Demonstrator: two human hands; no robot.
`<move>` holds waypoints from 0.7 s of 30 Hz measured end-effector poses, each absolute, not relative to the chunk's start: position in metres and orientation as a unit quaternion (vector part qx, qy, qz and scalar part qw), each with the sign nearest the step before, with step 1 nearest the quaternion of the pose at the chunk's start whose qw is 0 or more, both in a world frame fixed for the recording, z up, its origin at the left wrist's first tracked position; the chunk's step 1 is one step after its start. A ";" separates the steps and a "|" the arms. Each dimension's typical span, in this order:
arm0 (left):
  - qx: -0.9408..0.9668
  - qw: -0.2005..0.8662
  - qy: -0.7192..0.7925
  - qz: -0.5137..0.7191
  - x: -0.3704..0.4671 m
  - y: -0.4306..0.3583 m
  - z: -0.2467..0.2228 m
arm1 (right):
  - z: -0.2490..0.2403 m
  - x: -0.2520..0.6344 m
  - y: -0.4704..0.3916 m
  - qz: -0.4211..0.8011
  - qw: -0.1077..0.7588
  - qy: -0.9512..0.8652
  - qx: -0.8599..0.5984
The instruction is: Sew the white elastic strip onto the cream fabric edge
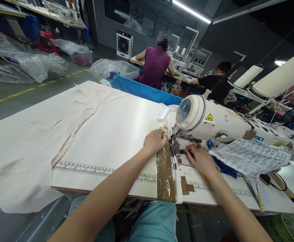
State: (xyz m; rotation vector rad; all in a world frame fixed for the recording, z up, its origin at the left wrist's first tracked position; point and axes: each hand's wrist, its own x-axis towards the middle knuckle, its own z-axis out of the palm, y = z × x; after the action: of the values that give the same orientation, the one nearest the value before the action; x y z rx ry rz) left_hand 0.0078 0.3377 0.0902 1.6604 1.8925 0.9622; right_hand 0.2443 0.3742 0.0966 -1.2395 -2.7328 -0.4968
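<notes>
Left hand (155, 140), curled, is just left of a white, round-nosed sewing machine (214, 117) on the counter (127, 131); right hand (199, 158), fingers bent, is below its arm. Cannot tell whether either grips anything. Pale, crumpled fabric (33, 141) lies left of the machine.

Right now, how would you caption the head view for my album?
Left hand and right hand at the sewing machine, pale cloth draped over the white tabletop.
</notes>
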 end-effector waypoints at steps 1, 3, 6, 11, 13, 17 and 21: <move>0.602 0.222 0.683 0.349 0.008 0.338 0.090 | 0.097 0.246 0.373 -0.167 0.050 -0.898 -0.405; 0.603 0.222 0.682 0.350 0.008 0.338 0.091 | 0.098 0.250 0.371 -0.176 0.057 -0.895 -0.406; 0.602 0.225 0.682 0.350 0.008 0.339 0.091 | 0.099 0.254 0.368 -0.181 0.079 -0.888 -0.416; 0.604 0.226 0.681 0.347 0.007 0.339 0.091 | 0.100 0.252 0.361 -0.145 0.103 -0.900 -0.398; 0.604 0.224 0.683 0.344 0.007 0.339 0.091 | 0.101 0.249 0.359 -0.136 0.109 -0.904 -0.391; 0.608 0.221 0.683 0.340 0.007 0.340 0.091 | 0.107 0.241 0.360 -0.134 0.096 -0.910 -0.380; 0.610 0.217 0.683 0.338 0.007 0.339 0.091 | 0.113 0.234 0.360 -0.161 0.092 -0.903 -0.388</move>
State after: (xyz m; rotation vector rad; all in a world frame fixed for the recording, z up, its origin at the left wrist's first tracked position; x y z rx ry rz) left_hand 0.0070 0.3393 0.0912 1.6901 1.8911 0.9351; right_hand 0.2339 0.3597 0.1127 -1.1531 -2.6800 -0.4779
